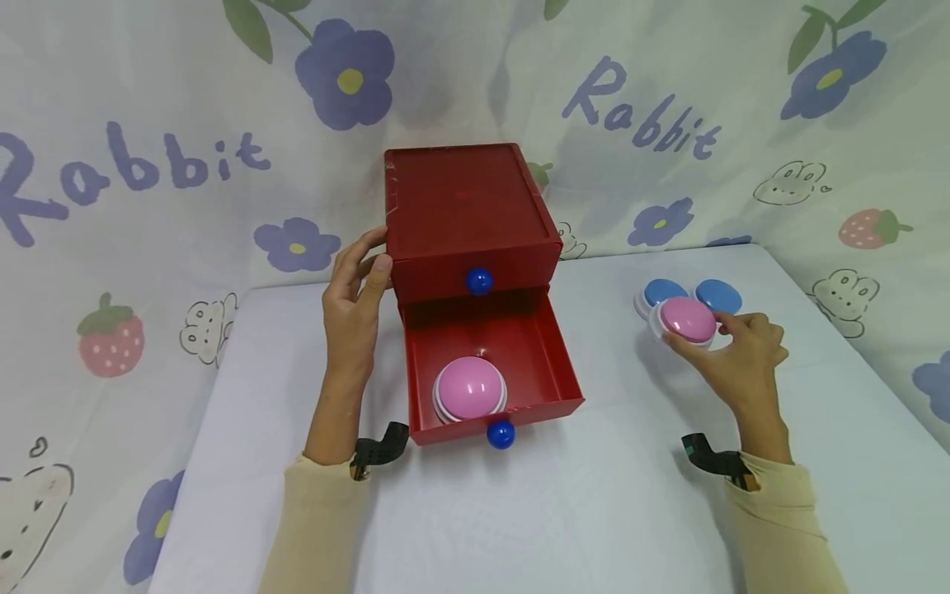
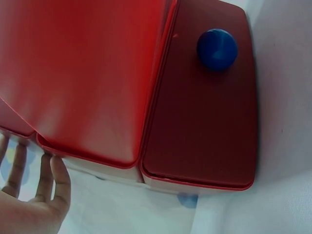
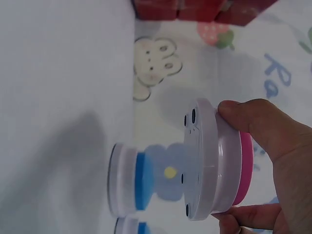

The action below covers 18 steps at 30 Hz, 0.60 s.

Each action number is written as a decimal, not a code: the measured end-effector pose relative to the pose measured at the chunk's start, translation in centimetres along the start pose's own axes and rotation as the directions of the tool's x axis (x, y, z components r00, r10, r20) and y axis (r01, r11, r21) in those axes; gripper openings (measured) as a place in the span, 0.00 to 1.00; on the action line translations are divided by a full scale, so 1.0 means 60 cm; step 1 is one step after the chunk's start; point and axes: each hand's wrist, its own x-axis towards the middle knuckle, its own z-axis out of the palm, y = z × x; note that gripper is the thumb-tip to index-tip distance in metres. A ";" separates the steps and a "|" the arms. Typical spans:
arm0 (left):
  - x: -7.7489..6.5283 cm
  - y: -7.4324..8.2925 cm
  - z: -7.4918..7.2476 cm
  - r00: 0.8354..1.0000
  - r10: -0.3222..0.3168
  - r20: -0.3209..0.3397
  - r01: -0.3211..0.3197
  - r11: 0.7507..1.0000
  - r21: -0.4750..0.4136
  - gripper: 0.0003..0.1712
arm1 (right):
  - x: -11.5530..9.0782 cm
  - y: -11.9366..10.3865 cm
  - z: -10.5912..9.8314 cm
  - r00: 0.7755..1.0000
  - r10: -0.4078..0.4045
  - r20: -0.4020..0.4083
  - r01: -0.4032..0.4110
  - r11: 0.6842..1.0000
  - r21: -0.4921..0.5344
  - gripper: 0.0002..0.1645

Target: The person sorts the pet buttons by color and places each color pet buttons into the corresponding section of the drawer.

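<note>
Your right hand (image 1: 742, 359): thumb and fingertips pinch a pink button (image 1: 687, 320) at its pale rim. Right wrist view shows its underside clear of the table (image 1: 609, 495), dome facing up.

Just beyond your grip, from that button: one blue button (image 1: 664, 291) at 11 o'clock, another blue button (image 1: 718, 296) at 2. Both rest on the table, neither held.

Your left hand (image 1: 350, 305): fingers loosely spread, touching the cabinet (image 1: 467, 202) at its 9 o'clock side; nothing gripped.

Farther out: lower drawer (image 1: 523, 375) pulled out toward your 6 o'clock, blue knob (image 1: 500, 434) on its front. Second pink button (image 1: 470, 388) sits inside, at the drawer's 7 o'clock corner. Upper drawer (image 1: 438, 282) closed.

Progress, my reading: drawer access done; one of four buttons inside. Your held one looks lifted but not yet set down, well apart from the drawer at 3 o'clock. Both blues remain outside.
</note>
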 end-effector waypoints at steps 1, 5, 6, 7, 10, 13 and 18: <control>0.000 0.000 0.000 1.000 -0.001 0.000 0.001 1.000 0.000 0.23 | -0.003 -0.006 -0.001 1.000 -0.022 -0.004 0.022 1.000 0.005 0.51; 0.000 -0.001 0.000 1.000 -0.002 -0.002 0.002 1.000 -0.004 0.23 | -0.014 -0.029 -0.003 0.992 -0.122 -0.030 0.123 0.992 0.028 0.48; 0.000 -0.001 0.000 1.000 -0.003 -0.003 0.003 1.000 -0.004 0.23 | -0.017 -0.035 -0.004 0.989 -0.142 -0.035 0.143 0.989 0.037 0.47; 0.000 -0.001 0.000 1.000 -0.004 -0.003 0.004 1.000 -0.003 0.23 | -0.021 -0.041 -0.004 0.986 -0.163 -0.040 0.165 0.985 0.044 0.47; -0.001 -0.001 0.000 1.000 -0.009 -0.001 0.009 1.000 0.000 0.23 | -0.031 -0.059 -0.005 0.976 -0.213 -0.052 0.216 0.974 0.066 0.45; -0.001 0.000 0.000 1.000 -0.010 0.001 0.010 1.000 0.002 0.23 | -0.043 -0.077 -0.007 0.967 -0.249 -0.060 0.254 0.962 0.095 0.43; -0.001 0.004 0.001 1.000 -0.008 0.003 0.008 1.000 0.010 0.23 | -0.064 -0.111 -0.011 0.958 -0.280 -0.061 0.286 0.948 0.141 0.42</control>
